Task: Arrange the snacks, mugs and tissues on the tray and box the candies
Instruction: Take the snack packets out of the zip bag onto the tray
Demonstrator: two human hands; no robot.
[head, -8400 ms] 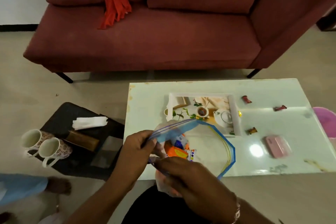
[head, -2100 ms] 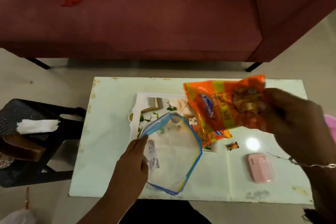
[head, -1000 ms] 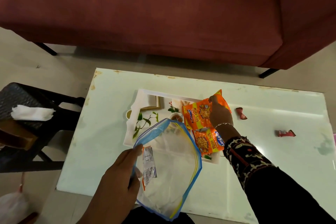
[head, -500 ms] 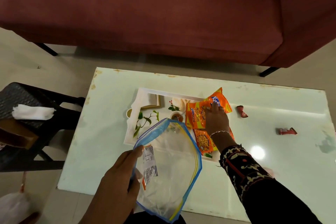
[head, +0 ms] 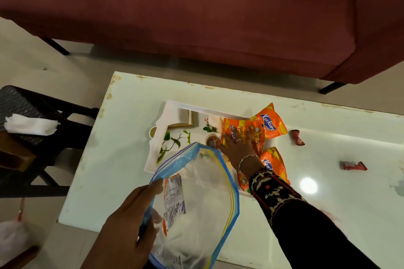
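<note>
Snack packets now on the tray, bag nearly emptied

Snack packets (head: pixel 254 132) in orange wrappers have gone from the zip bag (head: pixel 196 203) onto the right part of the printed tray (head: pixel 166 116) on the white table (head: pixel 122 159): two seconds ago the right hand (head: pixel 238 148) held one in the air, and now it lies flat, fingers spread, pressing the upper packets into place, gripping nothing. A further packet (head: pixel 273 164) sits just beside the wrist at the tray's near-right edge. The left hand (head: pixel 133 214) pinches the rim of the bag, which hangs open and looks empty but for a printed label. To my eye the snacks part is about done. Two red candies (head: pixel 296 137) (head: pixel 353 166) lie loose on the table, apart from the tray, and the tissues (head: pixel 30 124) wait on the dark side stool (head: pixel 26 102); mugs are out of sight.
</note>
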